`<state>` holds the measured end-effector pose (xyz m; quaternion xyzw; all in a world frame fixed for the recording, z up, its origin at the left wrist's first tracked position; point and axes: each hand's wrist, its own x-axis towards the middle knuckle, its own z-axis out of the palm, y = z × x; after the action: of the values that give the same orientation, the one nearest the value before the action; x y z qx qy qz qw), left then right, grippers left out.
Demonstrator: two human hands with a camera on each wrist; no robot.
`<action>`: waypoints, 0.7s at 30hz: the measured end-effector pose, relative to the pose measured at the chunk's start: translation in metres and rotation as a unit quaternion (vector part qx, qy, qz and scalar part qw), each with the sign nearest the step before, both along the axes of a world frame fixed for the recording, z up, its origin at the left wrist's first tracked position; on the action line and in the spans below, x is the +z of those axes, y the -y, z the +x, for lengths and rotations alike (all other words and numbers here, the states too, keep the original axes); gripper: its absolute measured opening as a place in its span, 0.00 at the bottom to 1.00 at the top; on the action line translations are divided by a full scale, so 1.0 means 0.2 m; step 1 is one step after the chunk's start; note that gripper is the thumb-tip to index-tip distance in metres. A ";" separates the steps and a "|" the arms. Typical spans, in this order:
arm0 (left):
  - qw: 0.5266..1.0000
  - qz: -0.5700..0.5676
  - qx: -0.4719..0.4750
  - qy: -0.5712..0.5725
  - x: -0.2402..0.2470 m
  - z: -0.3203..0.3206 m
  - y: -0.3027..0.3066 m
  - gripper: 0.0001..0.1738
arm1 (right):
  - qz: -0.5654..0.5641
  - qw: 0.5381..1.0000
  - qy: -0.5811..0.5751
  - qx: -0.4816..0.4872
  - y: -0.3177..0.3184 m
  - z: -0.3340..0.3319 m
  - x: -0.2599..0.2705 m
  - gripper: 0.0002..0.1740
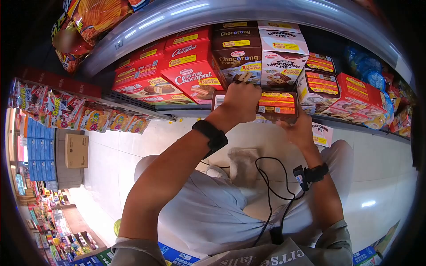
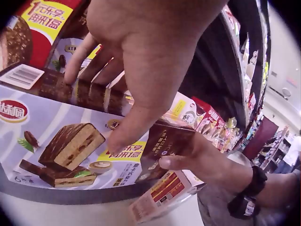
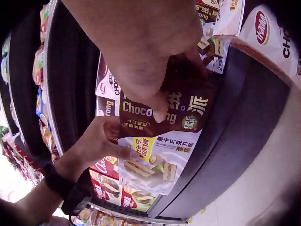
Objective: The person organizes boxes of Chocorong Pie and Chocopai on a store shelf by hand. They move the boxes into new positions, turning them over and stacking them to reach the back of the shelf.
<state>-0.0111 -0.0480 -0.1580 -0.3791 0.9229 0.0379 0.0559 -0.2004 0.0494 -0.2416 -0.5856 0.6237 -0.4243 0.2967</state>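
Note:
Both my hands hold one brown-and-lilac box of chocolate cakes point(image 1: 277, 106) at the front edge of the shelf. My left hand point(image 1: 243, 101) grips its left part, the thumb on the lilac front and the fingers over the barcode side, as the left wrist view shows. At the other end, my right hand point(image 1: 299, 129) holds the brown side, thumb on the face and most fingers hidden. The front of the box point(image 2: 75, 146) carries a picture of layered cake slices. Right behind it stand a brown Chocorong box point(image 1: 237, 53) and a white Chocorong Pie box point(image 1: 284, 55).
Red Chocopai boxes point(image 1: 191, 73) stand to the left on the shelf, with more cake boxes point(image 1: 318, 86) to the right. A shelf edge point(image 1: 213, 17) curves above. Hanging snack bags point(image 1: 88, 117) are at left. Black cables point(image 1: 270, 190) run over the person's lap.

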 end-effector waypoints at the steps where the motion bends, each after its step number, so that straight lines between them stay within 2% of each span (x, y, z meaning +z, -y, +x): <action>1: 1.000 0.001 0.002 0.005 0.01 0.00 -0.01 0.24 | 0.003 1.000 -0.004 -0.001 0.00 0.00 0.00 0.40; 5: 1.000 0.003 -0.011 0.001 0.03 0.01 -0.04 0.27 | 0.015 0.999 -0.042 -0.027 -0.04 0.01 0.02 0.43; 13: 0.996 0.005 -0.073 -0.049 0.05 -0.01 -0.06 0.33 | 0.043 0.980 -0.159 -0.111 -0.20 0.04 0.21 0.47; 19: 0.995 -0.034 -0.067 -0.059 0.09 -0.05 -0.04 0.31 | 0.001 0.987 -0.119 -0.107 -0.19 0.02 0.10 0.41; 21: 0.998 -0.032 -0.045 -0.038 0.08 -0.05 -0.04 0.30 | 0.021 0.988 -0.113 -0.098 -0.16 0.03 0.08 0.38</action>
<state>-0.0211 -0.0403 -0.1428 -0.3368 0.9413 0.0202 0.0103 -0.1942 0.0807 -0.2258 -0.5595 0.7164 -0.3694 0.1932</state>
